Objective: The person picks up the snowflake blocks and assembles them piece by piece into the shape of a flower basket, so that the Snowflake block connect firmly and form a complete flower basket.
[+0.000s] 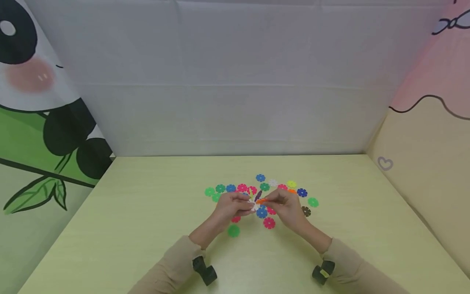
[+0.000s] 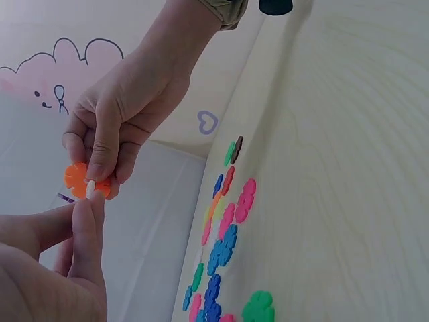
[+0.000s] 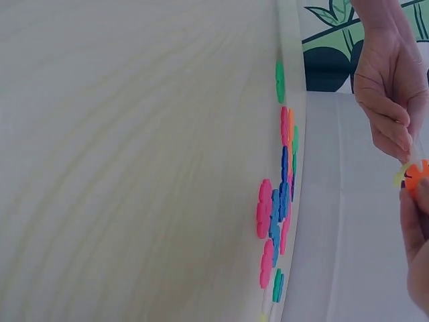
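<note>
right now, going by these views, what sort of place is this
Possibly a playroom or children's activity corner: colourful flower-shaped discs lie on a pale table, and a large cartoon figure decorates the left wall.

Creased beige long sleeves (image 1: 165, 263); a blocky black camera (image 1: 210, 276) at each cuff (image 1: 191, 245), the right one bearing a yellowish patch (image 1: 324, 273).

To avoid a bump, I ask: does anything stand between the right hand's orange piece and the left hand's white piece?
Nothing visible does. In the left wrist view, the orange piece and the white piece touch or overlap; the purple piece shows beside them, not between.
</note>
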Demonstrator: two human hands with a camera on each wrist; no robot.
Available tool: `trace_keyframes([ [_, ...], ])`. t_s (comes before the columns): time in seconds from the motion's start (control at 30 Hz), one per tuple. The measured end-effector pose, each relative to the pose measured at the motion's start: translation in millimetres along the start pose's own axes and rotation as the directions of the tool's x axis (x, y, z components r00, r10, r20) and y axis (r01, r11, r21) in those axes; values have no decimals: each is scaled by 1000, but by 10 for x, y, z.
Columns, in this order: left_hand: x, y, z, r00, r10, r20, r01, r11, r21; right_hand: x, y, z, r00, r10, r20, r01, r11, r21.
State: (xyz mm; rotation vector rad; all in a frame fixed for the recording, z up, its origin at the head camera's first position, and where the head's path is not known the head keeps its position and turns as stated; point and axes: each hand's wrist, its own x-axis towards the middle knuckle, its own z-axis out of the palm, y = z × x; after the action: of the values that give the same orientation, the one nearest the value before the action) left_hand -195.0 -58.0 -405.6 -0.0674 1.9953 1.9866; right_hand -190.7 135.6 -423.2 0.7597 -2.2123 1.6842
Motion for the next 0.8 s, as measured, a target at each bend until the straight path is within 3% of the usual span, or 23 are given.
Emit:
trace_keyframes([
  [0.17, -36, 19, -5, 999, 44, -3, -44, 993, 111, 41, -40, -64, 997, 4, 77, 1, 998, -60],
  [0.27, -43, 7, -34, 999, 53, 14, -54, 977, 206, 58, -62, -139, 987, 45, 152, -28, 993, -117],
  [0.37, -20, -17, -84, 999, 39, 16, -42, 968, 248, 70, -67, -263, 974, 123, 191, -84, 976, -199],
  [0.57, 16, -19, -219, 1000, 16, -18, -10, 965, 261, 91, 82, -700, 946, 261, 190, -177, 912, -370],
  [0.67, 2, -13, -277, 999, 20, -31, -10, 961, 277, 55, 231, -934, 922, 322, 217, -196, 868, -456],
  [0.8, -21, -19, -334, 999, 17, -36, -6, 958, 286, -48, 408, -1121, 874, 413, 258, -234, 821, -521],
])
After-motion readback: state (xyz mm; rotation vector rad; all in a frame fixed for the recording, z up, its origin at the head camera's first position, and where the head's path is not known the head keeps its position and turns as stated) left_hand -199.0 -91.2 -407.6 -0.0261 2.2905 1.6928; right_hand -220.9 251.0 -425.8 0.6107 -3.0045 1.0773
